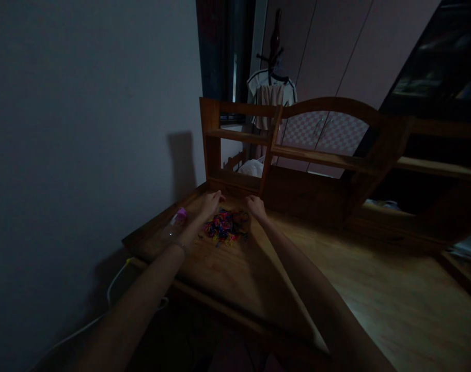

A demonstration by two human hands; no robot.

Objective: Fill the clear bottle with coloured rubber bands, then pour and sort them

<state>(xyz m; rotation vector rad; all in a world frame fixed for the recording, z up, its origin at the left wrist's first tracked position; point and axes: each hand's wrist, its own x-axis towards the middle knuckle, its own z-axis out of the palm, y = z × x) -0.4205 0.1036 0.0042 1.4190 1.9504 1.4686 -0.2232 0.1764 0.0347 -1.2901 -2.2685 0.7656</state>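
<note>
A heap of small, thin, many-coloured pieces that look like rubber bands [224,226] lies on the wooden desk [220,266], with a few strays at its near edge. My left hand [213,203] is over the heap's far left side, its fingers pinched together. At the far right side is my right hand [255,205], its fingers curled closed. The two hands are apart, and the dim light hides anything between their fingertips. Left of my left forearm there is a clear bottle [173,228] with a pink-purple top [182,213].
A wooden shelf unit [239,135] rises along the desk's back edge. The pale wall [104,103] borders the left side. A white cable [110,289] hangs by the desk's front left corner. Clothes [270,90] hang on a stand behind the shelves.
</note>
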